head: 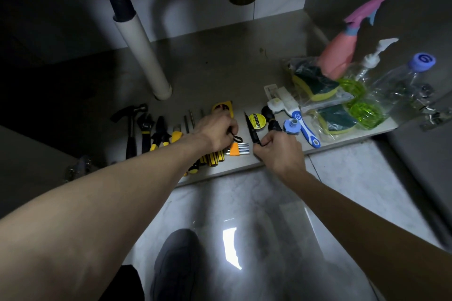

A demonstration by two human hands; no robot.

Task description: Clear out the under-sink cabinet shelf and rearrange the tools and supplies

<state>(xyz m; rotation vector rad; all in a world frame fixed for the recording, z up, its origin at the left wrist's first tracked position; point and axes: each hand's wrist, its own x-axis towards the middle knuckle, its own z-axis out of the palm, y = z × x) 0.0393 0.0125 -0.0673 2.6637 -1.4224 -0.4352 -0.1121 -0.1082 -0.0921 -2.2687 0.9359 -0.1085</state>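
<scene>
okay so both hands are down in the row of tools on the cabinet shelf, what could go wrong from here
1. The right hand grips a thin black pointed tool whose tip lies right beside the tape roll; swinging it could knock the roll or poke the left hand.
2. The hex keys lie near the shelf's front edge; a nudge from either hand might push them onto the floor.
3. The spray bottle looks tilted over the bagged sponges and may tip.

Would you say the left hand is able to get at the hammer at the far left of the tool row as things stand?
Probably yes, once freed. The hammer lies uncovered at the row's end, with open shelf around its head, but the left hand currently grips a black strap by the yellow tape measure and would have to let go first.
</scene>
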